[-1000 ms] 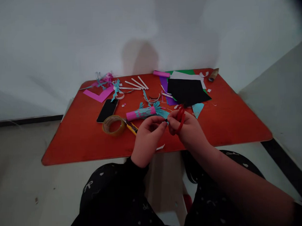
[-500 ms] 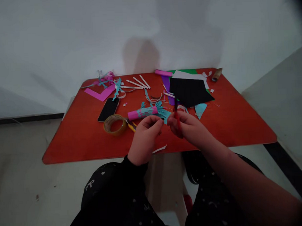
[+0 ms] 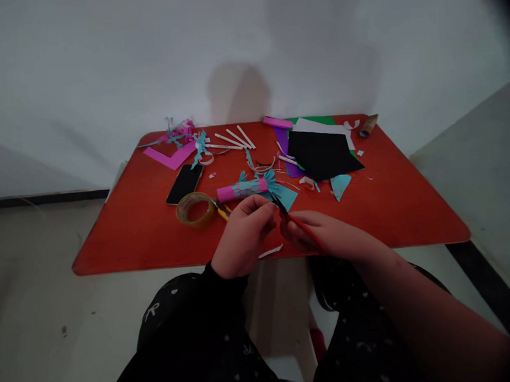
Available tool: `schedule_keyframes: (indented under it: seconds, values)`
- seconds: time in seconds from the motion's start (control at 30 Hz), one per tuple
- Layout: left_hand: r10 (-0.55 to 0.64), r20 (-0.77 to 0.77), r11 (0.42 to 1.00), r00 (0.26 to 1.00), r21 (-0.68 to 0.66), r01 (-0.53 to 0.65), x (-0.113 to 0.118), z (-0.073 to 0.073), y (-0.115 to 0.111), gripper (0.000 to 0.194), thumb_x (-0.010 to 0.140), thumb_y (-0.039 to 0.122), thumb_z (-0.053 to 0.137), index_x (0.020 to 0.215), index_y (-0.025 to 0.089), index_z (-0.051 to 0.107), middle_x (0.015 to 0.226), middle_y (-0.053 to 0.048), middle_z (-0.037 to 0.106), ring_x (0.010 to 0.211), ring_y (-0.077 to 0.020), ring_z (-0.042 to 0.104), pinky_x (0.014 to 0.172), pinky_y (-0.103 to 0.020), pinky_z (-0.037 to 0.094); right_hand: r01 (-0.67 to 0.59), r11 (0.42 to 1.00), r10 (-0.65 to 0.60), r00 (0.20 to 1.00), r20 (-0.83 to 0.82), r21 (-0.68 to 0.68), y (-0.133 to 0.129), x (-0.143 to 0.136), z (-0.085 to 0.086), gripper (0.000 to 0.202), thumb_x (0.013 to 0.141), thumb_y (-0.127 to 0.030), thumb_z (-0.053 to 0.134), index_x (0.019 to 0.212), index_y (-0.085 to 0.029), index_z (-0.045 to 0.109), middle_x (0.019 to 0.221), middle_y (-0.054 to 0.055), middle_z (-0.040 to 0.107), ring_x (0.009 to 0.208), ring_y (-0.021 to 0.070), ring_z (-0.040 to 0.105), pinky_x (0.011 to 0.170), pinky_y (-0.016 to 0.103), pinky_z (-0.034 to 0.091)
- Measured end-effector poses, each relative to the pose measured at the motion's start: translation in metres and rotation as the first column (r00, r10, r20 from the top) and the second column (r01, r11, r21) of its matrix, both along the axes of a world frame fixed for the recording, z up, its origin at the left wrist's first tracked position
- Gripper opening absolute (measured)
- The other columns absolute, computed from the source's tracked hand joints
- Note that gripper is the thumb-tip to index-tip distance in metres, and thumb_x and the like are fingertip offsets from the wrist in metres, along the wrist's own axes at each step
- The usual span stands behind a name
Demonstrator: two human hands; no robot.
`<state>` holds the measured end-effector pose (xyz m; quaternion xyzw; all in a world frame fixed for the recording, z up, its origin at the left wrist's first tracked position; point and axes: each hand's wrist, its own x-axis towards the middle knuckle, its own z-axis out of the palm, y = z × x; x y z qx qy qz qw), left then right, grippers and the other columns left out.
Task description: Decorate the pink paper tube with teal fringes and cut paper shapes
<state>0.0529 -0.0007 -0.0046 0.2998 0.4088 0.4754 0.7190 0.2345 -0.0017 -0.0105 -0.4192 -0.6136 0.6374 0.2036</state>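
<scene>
My right hand (image 3: 309, 231) is closed on red-handled scissors (image 3: 298, 222), their dark blades pointing up and left at my left fingertips. My left hand (image 3: 246, 232) pinches a tiny dark piece, mostly hidden by the thumb; it looks like black paper. Just beyond the hands lies a pink tube (image 3: 242, 189) wrapped in teal scalloped paper, with a teal fringe at its right end. A teal sheet (image 3: 288, 197) is partly visible behind the scissors. Left of my left hand are a roll of tape (image 3: 195, 210) and a yellow cutter (image 3: 222, 212).
A black phone (image 3: 185, 184) rests at the left. White pens (image 3: 236, 138) and paper scraps (image 3: 180, 132) lie at the back. Black paper (image 3: 323, 154) tops a stack at the right, near a cardboard tube (image 3: 368, 126). The red table (image 3: 408, 218) ends close to my knees.
The scissors have swung from upright to tilted left, so their blades now meet my left fingertips. My right hand has turned and lowered slightly; the left hand has hardly moved.
</scene>
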Motion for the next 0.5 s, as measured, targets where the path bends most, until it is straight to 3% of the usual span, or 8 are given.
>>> schedule_keyframes:
  seconds: [0.5]
  values:
    - [-0.033, -0.014, 0.999, 0.999, 0.001, 0.033, -0.0019, 0.0014, 0.0007, 0.023, 0.075, 0.025, 0.076, 0.071, 0.017, 0.055, 0.064, 0.004, 0.051, 0.062, -0.0081, 0.047, 0.062, -0.021, 0.041, -0.013, 0.996, 0.011, 0.999, -0.030, -0.084, -0.0002, 0.0019, -0.0024, 0.046, 0.092, -0.064, 0.059, 0.081, -0.019, 0.053, 0.072, -0.003, 0.046, 0.062, 0.0106, 0.040, 0.055, 0.023, 0.036]
